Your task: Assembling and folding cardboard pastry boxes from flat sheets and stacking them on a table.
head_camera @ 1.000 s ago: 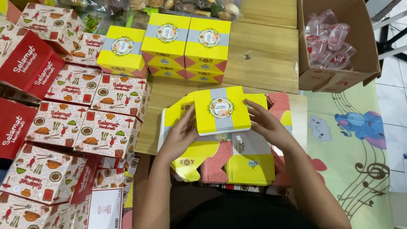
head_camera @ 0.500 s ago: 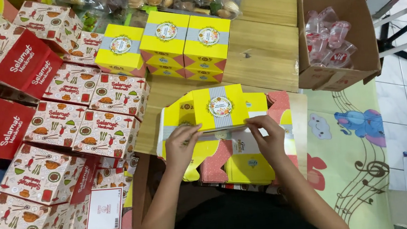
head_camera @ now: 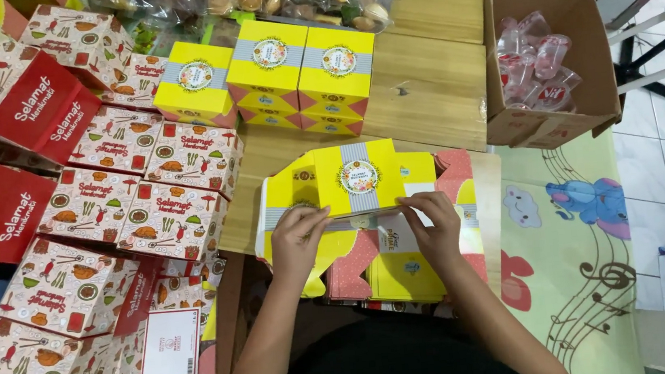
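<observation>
The yellow box (head_camera: 358, 178), set on the wooden tabletop (head_camera: 429, 92) above a pile of flat blanks (head_camera: 393, 266), is pinched at its near edge by the left hand (head_camera: 298, 232) and pressed by the closed fingers of the right hand (head_camera: 434, 226), seemingly so the front flap is kept tucked.

I saw even, bright indoor light, soft shadows beneath the hands, mild glare on plastic bags at the upper centre, sharp focus throughout, slight wide-angle bending along the frame edges.
</observation>
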